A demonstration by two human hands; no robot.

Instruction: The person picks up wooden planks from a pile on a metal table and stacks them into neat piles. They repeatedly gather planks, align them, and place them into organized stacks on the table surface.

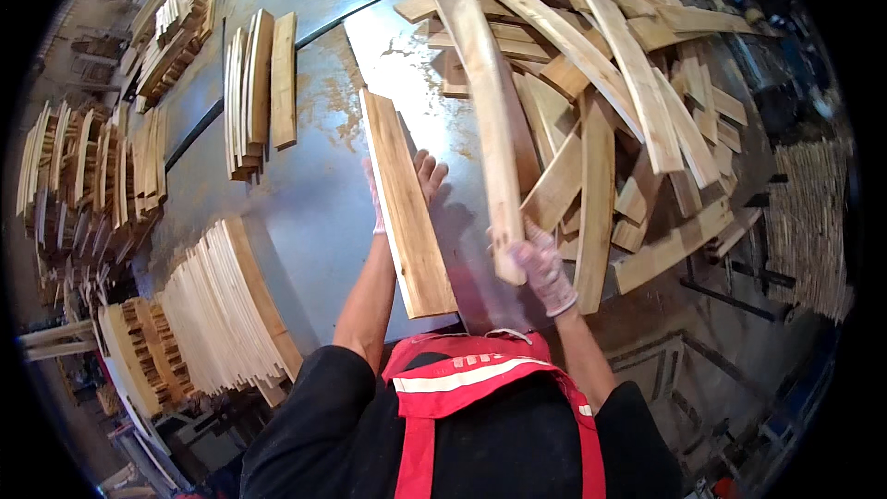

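My left hand (427, 176) reaches forward and rests against a flat wooden board (407, 203) that stands on its edge on the metal table (305, 194); most of the hand is hidden behind the board, with only the fingertips showing. My gloved right hand (543, 270) grips the near end of a long curved wooden slat (480, 83), which stretches away over a loose heap of similar slats (628, 102).
Stacks of curved slats stand on edge at the left (254, 88) and lower left (231, 305). More bundles (88, 176) line the far left. A slatted pallet (813, 222) lies at the right. I wear a red apron (462, 379).
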